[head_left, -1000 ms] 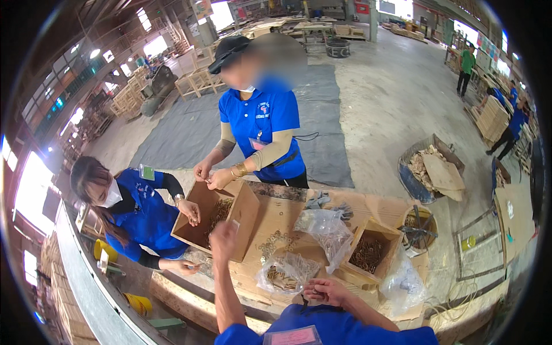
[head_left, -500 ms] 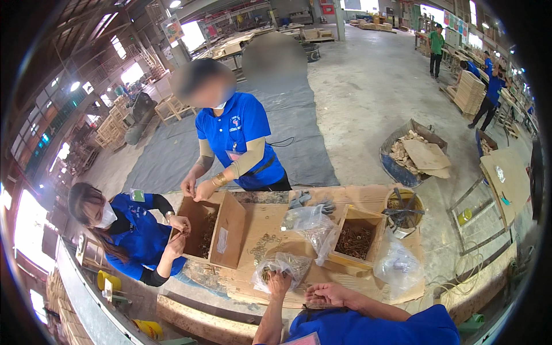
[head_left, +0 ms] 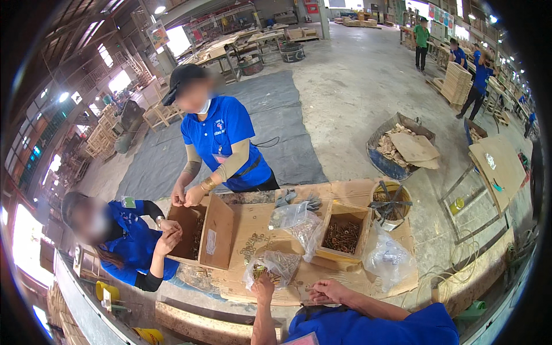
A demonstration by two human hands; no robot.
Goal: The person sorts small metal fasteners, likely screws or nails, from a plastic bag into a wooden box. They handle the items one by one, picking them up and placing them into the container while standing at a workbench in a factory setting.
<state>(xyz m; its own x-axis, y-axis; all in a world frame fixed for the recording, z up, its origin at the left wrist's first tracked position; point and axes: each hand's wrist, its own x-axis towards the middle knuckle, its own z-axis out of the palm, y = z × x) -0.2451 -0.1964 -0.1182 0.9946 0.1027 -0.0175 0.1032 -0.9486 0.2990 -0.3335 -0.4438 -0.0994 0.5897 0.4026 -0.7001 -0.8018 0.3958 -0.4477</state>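
My left hand [head_left: 263, 288] reaches into a clear plastic bag [head_left: 286, 265] of small brass-coloured metal pieces [head_left: 260, 271]. Its fingertips are lost among the pieces and the plastic. Just right of the bag, my right hand [head_left: 326, 291] hovers low over the cardboard [head_left: 241, 287], fingers curled and thumb against them. Whatever it pinches is too small to make out. Loose metal rings [head_left: 253, 244] lie spread behind the bag. A wooden box [head_left: 357, 259] of brownish screws [head_left: 342, 237] stands beyond my right hand, beside a second clear bag [head_left: 302, 227].
Across the table, two co-workers in blue shirts hold their hands over a larger wooden box [head_left: 215, 236]. Grey gloves [head_left: 299, 200] lie at the far edge. A bucket [head_left: 391, 202] and a crumpled clear bag [head_left: 388, 259] are at the right. A wooden beam [head_left: 201, 325] runs near the front.
The view has shifted, so the table sits a little further left. My left hand has drawn together at the bag's near side. My right hand stays curled in about the same place.
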